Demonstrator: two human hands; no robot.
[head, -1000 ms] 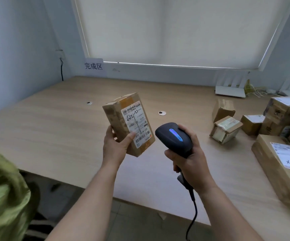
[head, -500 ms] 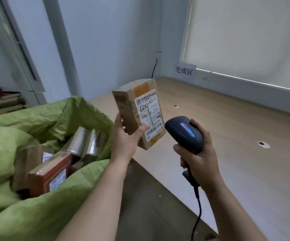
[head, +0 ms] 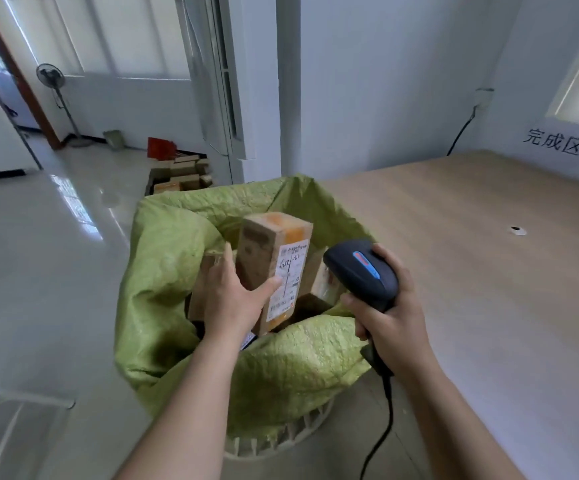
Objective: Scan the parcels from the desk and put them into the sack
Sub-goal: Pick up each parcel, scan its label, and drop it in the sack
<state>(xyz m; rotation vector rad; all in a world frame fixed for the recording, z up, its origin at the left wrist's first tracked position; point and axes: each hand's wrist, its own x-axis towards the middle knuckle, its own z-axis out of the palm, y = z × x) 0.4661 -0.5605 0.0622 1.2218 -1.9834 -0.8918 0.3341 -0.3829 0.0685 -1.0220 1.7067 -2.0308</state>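
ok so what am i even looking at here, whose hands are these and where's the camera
There is no machine here: these are a person's two bare hands, filmed by a wide-angle camera worn on their head, looking forward and down. The left hand grips a cardboard parcel with a white label, held upright over the open green sack. Other parcels already lie inside the sack. The right hand holds a black corded scanner. To the right is the wooden desk; the part in view shows only a small round hole. A sign with printed characters hangs on the wall behind it. A fan stands far back on the left.
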